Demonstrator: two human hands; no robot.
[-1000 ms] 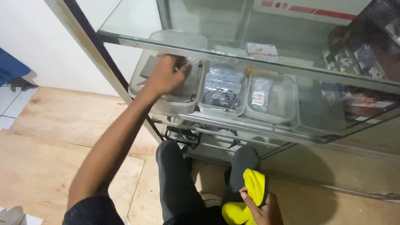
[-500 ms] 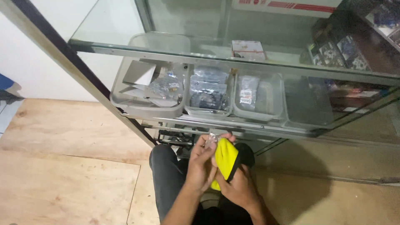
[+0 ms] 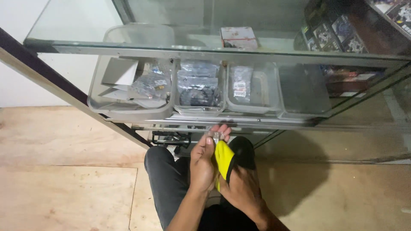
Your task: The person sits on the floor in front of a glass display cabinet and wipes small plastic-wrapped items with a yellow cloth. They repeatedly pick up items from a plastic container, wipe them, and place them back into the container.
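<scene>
Both grips meet over the lap: right hand (image 3: 242, 188) holds yellow cloth (image 3: 223, 157), long axis toward shelf front edge (image 3: 222, 122), left hand (image 3: 204, 164) pinching probably a small clear packet (image 3: 216, 137) at its top.

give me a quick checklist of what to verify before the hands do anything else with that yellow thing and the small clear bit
1. Left hand has the small clear piece at its fingertips: ok.
2. Right hand holds the yellow and black object: ok.
3. What the clear piece is: cannot tell, too small.
4. Both hands meet over the lap, clear of the glass shelf edge: ok.
5. Plastic trays sit fully on their shelf: ok.
6. Bagged parts lie inside the trays: ok.
</scene>
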